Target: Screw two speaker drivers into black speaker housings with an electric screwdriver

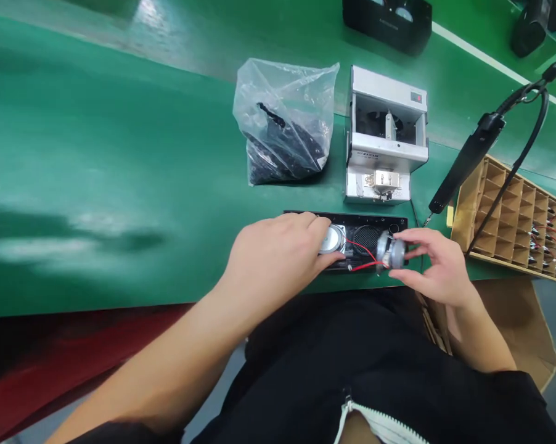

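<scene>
A long black speaker panel [361, 220] lies on the green bench near its front edge. Its right half shows a round mesh grille [367, 239]. My left hand [282, 246] has its fingers closed round a silver speaker driver [331, 239] seated on the left part of the panel. Over the panel's right end, a second speaker driver [391, 251] is tilted on its side, gripped between the thumb and fingers of my right hand [433, 262]. Red wires [363, 266] run between the two drivers, with a small white plug at one end.
Behind the panel stand a clear plastic bag [287, 123] of small dark parts and a silver dispenser machine [388, 145]. An electric screwdriver [467, 163] hangs at the right, above a divided cardboard box [513, 216] with several wired parts. A black case [389, 23] sits at the far side.
</scene>
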`<action>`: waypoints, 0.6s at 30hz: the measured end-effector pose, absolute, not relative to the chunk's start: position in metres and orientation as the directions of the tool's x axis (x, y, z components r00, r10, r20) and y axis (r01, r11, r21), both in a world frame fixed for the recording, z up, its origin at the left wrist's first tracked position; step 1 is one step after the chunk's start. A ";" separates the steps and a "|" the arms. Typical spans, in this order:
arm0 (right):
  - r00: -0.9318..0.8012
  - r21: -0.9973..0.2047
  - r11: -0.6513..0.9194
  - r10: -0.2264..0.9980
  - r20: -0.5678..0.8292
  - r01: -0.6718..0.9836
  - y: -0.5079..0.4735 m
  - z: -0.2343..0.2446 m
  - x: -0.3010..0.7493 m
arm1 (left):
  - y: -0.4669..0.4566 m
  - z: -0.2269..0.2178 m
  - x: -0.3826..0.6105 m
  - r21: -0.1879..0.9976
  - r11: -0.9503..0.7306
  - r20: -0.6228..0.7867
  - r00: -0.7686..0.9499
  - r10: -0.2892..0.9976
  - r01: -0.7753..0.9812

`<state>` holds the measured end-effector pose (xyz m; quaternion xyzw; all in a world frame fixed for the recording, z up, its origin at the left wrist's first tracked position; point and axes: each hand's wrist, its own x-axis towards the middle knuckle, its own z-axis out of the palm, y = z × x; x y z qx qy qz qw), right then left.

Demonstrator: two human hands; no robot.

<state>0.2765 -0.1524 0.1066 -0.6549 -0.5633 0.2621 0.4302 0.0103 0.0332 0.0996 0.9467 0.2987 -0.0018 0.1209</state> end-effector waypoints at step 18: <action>0.328 -0.785 0.140 0.854 0.404 0.603 -0.141 0.132 0.282 | 0.019 0.120 0.051 0.276 -0.918 -0.095 0.958 0.270 0.286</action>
